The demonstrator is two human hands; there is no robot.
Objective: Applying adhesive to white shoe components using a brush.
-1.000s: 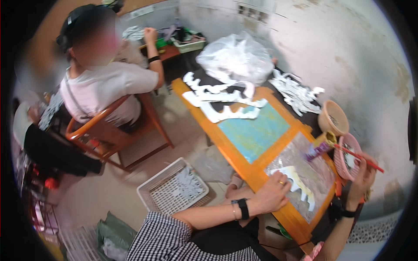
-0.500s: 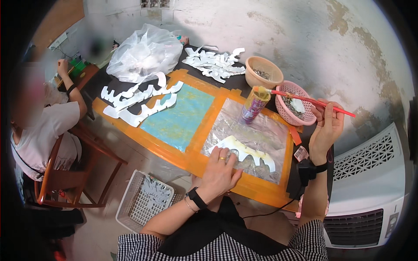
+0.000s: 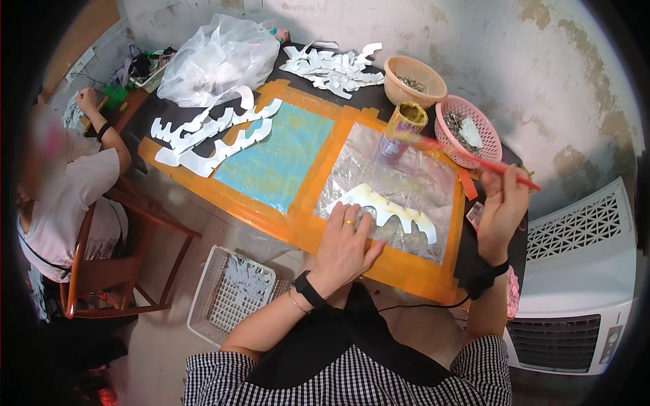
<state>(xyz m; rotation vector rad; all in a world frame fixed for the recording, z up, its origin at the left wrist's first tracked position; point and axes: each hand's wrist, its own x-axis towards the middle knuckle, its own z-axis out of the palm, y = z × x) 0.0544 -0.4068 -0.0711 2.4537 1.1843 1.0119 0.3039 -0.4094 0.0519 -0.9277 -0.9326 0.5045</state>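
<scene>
Currently: orange-taped black table (image 3: 308,193) | clear-plastic-covered rectangular panel (image 3: 426,179), white scalloped strip (image 3: 369,198) on its near half | left hand (image 3: 347,247) flat, thumb spread, fingertips on strip's left end | right hand (image 3: 501,206) pinching slim red-handled brush (image 3: 491,165)

Left hand (image 3: 349,245) flat, fingertips on the lower left edge of a white scalloped strip (image 3: 387,206), yellowish along its top. I see it lying on a clear-film panel (image 3: 418,177). Right hand (image 3: 502,211) grips a red brush (image 3: 489,164); its head is blurred before the can (image 3: 407,116), contact unclear to me. Pink basket (image 3: 490,127) just beyond. I note a co-worker (image 3: 81,169) seated far left, well apart, and a white crate (image 3: 203,310) on the floor.
</scene>
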